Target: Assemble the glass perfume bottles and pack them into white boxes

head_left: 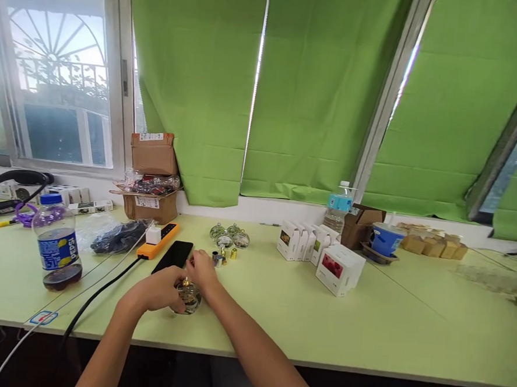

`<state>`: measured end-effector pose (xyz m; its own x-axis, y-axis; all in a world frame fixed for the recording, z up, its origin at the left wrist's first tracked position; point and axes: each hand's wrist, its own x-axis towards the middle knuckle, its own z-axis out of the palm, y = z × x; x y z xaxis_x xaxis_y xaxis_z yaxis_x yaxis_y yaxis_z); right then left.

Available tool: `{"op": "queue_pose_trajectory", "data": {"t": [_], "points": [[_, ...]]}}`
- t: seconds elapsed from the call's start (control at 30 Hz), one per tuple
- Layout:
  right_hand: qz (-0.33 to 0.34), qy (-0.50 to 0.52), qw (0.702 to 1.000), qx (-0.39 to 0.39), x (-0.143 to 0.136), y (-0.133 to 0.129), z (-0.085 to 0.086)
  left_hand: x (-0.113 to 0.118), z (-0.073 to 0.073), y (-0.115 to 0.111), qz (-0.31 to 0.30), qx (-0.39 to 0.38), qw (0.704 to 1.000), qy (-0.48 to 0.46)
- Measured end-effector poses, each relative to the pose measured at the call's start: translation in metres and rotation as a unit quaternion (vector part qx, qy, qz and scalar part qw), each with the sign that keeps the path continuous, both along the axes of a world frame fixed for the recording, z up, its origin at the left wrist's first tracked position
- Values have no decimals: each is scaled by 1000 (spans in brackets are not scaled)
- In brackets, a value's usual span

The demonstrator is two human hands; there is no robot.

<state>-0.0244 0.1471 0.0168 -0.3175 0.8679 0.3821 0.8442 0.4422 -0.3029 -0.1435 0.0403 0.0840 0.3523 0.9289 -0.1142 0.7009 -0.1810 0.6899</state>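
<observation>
A round clear glass perfume bottle (192,298) with a gold neck stands near the front of the pale green table. My left hand (160,289) is closed around its left side, thumb low on the glass. Just above and behind the bottle's neck is my right hand (202,270), its fingers pinched together; whatever lies between them is hidden. Behind my hands lies a black phone (174,256). Several similar glass bottles (240,239) are grouped farther back, and small gold and silver caps (234,254) stand in front of them.
An orange power strip (163,240) with a white plug and cables lies left, beside a Pepsi bottle (57,251). White boxes (339,269) stand to the right. Behind them are a water bottle (337,207) and a blue cup (386,238). Cardboard boxes (150,204) sit against the window.
</observation>
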Motion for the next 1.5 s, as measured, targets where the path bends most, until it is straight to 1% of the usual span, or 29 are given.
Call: {"op": "queue_pose_trajectory", "data": {"t": [0.07, 0.13, 0.17, 0.2, 0.27, 0.3, 0.37, 0.43, 0.47, 0.53, 0.6, 0.7, 0.83, 0.93, 1.0, 1.1, 1.17, 1.33, 1.5], "points": [[32, 0, 999, 2, 11, -10, -2, 2, 3, -2, 1, 2, 1000, 1], [64, 2, 998, 9, 28, -23, -5, 1, 3, -3, 16, 3, 1000, 10], [84, 3, 996, 14, 39, -30, -7, 0, 2, -2, 23, 3, 1000, 16], [120, 11, 992, 27, 51, -37, -8, -2, 0, 0, 27, 4, 999, 23], [168, 42, 984, 51, 77, -50, -10, -5, -4, 3, 27, 8, 999, 32], [175, 59, 981, 57, 90, -55, -11, -6, -6, 4, 20, 14, 999, 33], [161, 89, 981, 59, 113, -61, -9, -2, -8, 7, -1, 30, 999, 35], [130, 119, 983, 58, 128, -63, -6, 9, -10, 8, -12, 67, 997, 40], [115, 132, 983, 60, 132, -62, -4, 17, -11, 8, -5, 97, 994, 41], [86, 159, 981, 70, 134, -58, 0, 36, -15, 11, 3, 143, 989, 36], [63, 192, 976, 86, 131, -53, 1, 53, -21, 14, -12, 175, 984, 13], [62, 235, 965, 103, 127, -46, -3, 68, -31, 20, -11, 192, 981, -6], [73, 249, 962, 80, 130, -40, -11, 73, -40, 23, 4, 205, 979, -21], [52, 269, 961, 23, 135, -36, -14, 76, -41, 21, 0, 206, 978, -32], [22, 278, 960, 4, 138, -32, -14, 79, -42, 20, 1, 211, 977, -40], [-32, 269, 962, 34, 141, -26, -13, 83, -44, 20, 6, 221, 974, -51], [-54, 264, 962, 51, 143, -24, -13, 84, -46, 22, 6, 221, 974, -56], [-44, 295, 953, 60, 145, -30, -12, 84, -50, 24, 2, 219, 974, -59], [-36, 320, 946, 31, 141, -40, -8, 84, -49, 23, 6, 224, 973, -51]]}}
